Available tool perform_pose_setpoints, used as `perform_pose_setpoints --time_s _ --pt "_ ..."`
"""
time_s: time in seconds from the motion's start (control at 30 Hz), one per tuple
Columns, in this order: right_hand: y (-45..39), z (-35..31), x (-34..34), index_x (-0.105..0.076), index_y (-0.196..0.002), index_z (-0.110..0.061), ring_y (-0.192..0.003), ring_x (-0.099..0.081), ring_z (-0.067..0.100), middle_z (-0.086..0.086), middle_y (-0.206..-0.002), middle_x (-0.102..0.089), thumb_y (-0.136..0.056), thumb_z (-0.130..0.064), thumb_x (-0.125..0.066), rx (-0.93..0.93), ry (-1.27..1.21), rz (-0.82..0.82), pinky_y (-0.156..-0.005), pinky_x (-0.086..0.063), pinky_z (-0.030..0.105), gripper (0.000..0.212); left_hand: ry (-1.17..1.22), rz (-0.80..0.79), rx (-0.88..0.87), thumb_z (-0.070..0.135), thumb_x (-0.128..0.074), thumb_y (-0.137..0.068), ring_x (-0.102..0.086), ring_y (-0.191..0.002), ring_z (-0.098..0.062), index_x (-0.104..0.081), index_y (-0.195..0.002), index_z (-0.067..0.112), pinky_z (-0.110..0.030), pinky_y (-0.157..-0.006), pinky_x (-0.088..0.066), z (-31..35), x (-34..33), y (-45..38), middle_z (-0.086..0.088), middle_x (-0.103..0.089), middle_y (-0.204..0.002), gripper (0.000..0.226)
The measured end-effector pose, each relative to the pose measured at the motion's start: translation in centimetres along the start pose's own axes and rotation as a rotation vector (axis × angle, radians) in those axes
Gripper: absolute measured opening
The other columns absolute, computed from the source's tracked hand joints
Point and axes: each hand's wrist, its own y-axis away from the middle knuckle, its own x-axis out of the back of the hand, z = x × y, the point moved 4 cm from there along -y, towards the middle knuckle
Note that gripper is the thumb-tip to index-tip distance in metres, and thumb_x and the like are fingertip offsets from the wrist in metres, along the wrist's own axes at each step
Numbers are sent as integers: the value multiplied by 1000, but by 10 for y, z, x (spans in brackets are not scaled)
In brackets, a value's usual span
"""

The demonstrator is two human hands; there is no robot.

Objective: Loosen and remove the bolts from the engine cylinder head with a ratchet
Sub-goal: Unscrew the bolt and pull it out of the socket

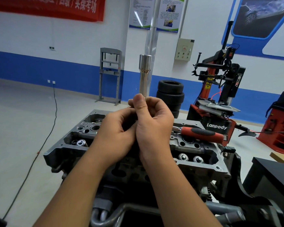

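While upright, socket (145, 74) sits pinched by both hands (134, 128).

There is one view only, from a wide-angle camera on the person's head, looking forward and a little down. It sits close above the two forearms, which enter from the bottom edge and meet near the middle, where the left hand (116, 128) and right hand (154, 118) are raised before the lens. Just beyond and below them lies the engine cylinder head (195, 154), seen from above at a slant. Farther off, the view takes in the workshop floor (23, 122) and the blue-banded wall (39, 66), whose lines bend toward the edges.
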Motion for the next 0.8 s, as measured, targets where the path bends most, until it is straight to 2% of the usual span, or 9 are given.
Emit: perform_pose_setpoints --time_s 0.07,0.1,0.23,0.37,0.47,0.57,0.63,0.7,0.8 --pt "-1 0 1 -69 -87 -18 -89 -76 20 9 -91 -78 -84 -43 -73 26 34 7 -81 -60 30 25 57 -120 15 5 -55 -105 -73 -110 -12 -70 -125 17 -29 -91 -59 1 -2 0 4 -78 -113 28" --pt "-1 1 0 -70 -85 -19 -90 -76 18 6 -90 -78 -89 -42 -68 28 43 -2 -82 -60 30 23 58 -109 22 4 -54 -106 -73 -110 -12 -69 -125 17 -31 -92 -59 1 -1 0 4 -78 -113 28" --pt "0 4 -3 -74 -78 -23 -89 -76 23 9 -89 -78 -104 -38 -55 -28 -10 -51 -87 -62 46 36 31 119 13 2 -69 -95 -77 -92 -11 -75 -106 18 -27 -79 -61 -2 6 0 4 -81 -96 20" --pt "2 -1 -1 -69 -89 -17 -86 -76 24 8 -90 -79 -84 -46 -77 -27 -48 21 -85 -63 43 31 -5 159 -24 3 -75 -90 -76 -91 -5 -76 -101 23 -20 -79 -60 0 3 3 11 -80 -94 23" --pt "2 -3 2 -66 -89 -16 -88 -76 29 10 -91 -78 -75 -47 -78 28 -1 36 -87 -62 46 36 51 -10 -4 4 -64 -99 -75 -103 -10 -74 -116 17 -27 -88 -60 1 0 1 6 -80 -107 23" --pt "2 -4 0 -69 -85 -24 -90 -74 23 10 -94 -77 -82 -49 -70 69 54 8 -83 -60 35 25 121 -155 31 2 -53 -106 -73 -111 -16 -69 -127 12 -31 -94 -59 3 -2 1 0 -78 -116 28" --pt "2 -1 -2 -70 -86 -21 -90 -75 18 6 -92 -78 -94 -45 -62 66 67 -37 -81 -59 28 27 115 -79 27 -1 -58 -102 -75 -106 -16 -71 -121 12 -31 -88 -61 2 2 0 -1 -79 -110 27" --pt "2 0 -4 -71 -86 -17 -90 -75 20 8 -91 -78 -103 -41 -54 43 59 -87 -80 -61 30 34 89 44 11 -4 -69 -94 -78 -96 -16 -73 -112 14 -30 -78 -63 1 5 1 0 -81 -100 26" --pt "2 -5 -7 -70 -88 -19 -91 -76 24 11 -92 -78 -97 -43 -62 16 24 -88 -83 -63 37 27 53 138 -13 -5 -77 -85 -78 -87 -11 -76 -103 20 -22 -70 -61 0 4 3 6 -81 -92 31"
